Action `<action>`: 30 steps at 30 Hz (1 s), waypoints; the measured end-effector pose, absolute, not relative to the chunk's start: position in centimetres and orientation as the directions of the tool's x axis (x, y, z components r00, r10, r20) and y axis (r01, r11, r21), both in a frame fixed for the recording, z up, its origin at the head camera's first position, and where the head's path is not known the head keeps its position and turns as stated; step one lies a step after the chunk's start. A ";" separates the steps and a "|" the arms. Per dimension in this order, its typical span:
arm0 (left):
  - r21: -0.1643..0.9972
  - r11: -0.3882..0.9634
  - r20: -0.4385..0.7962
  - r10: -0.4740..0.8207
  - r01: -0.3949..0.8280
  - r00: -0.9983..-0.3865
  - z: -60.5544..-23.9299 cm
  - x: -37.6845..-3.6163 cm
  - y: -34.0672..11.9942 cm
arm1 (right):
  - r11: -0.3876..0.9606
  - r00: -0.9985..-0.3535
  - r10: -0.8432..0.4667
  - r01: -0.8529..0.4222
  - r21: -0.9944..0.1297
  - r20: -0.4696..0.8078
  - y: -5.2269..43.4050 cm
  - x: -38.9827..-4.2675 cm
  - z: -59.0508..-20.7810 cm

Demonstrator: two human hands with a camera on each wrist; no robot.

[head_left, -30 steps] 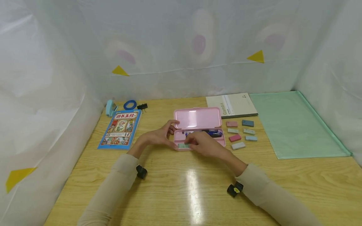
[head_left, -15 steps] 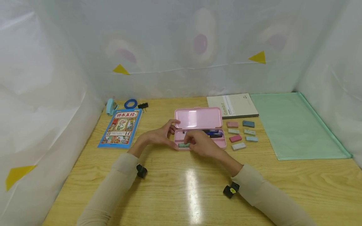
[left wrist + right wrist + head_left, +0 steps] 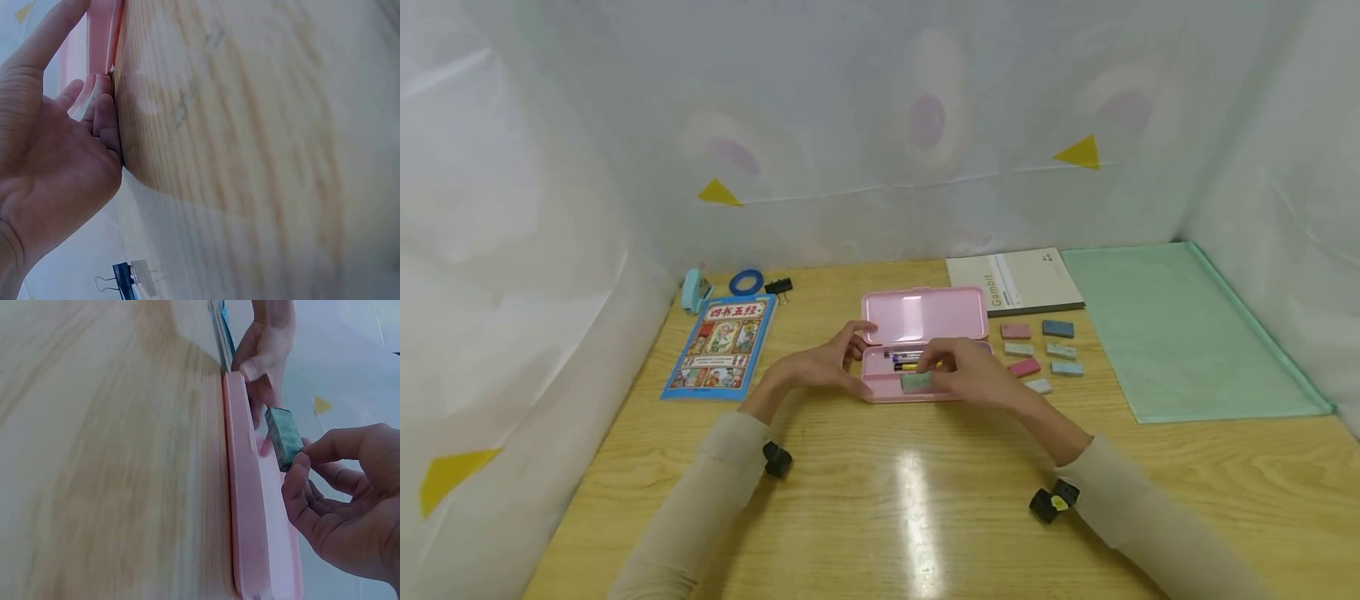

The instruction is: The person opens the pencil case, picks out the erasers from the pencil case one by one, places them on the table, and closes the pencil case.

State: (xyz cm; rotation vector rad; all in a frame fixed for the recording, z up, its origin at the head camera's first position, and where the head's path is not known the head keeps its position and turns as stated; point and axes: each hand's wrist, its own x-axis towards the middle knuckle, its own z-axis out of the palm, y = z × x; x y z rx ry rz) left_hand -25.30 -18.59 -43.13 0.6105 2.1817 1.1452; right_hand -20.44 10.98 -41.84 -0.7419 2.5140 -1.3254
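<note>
A pink pencil case (image 3: 925,315) lies with its lid raised at the table's middle. My left hand (image 3: 823,362) holds its left end, the thumb at the front corner and the fingers by the lid. My right hand (image 3: 977,375) pinches a green marbled eraser (image 3: 284,437) between thumb and fingertips. In the right wrist view the eraser is lifted above the case's rim. Pens (image 3: 906,365) lie in the back compartment, partly covered by the right hand. The front compartment's left part shows bare pink.
Several erasers (image 3: 1024,367) in different colours lie right of the case. Behind them are a Gambit notebook (image 3: 1030,279) and a green translucent sheet (image 3: 1195,333). At left sit a blue book (image 3: 721,346), a stapler (image 3: 694,292), a tape roll (image 3: 746,282) and a binder clip (image 3: 778,286).
My right hand has raised the green eraser out of the front compartment's left end and moved it right. The left hand stays on the case.
</note>
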 end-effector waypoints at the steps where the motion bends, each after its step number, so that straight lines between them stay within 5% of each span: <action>1: 0.845 0.521 -0.290 0.633 0.119 -0.718 -43.2 -25.3 -18.6 | 0.467 -0.854 -0.518 -0.330 -0.820 0.049 11.6 -20.4 -41.8; 16: 0.845 0.522 -0.287 0.630 0.119 -0.721 -43.3 -25.2 -18.6 | 0.497 -0.934 -0.346 -0.105 -0.862 -0.086 23.2 -18.3 -41.2; 30: 0.847 0.517 -0.280 0.637 0.128 -0.719 -43.5 -25.5 -18.7 | 0.585 -0.947 -0.288 -0.059 -0.809 -0.139 30.1 -16.8 -41.4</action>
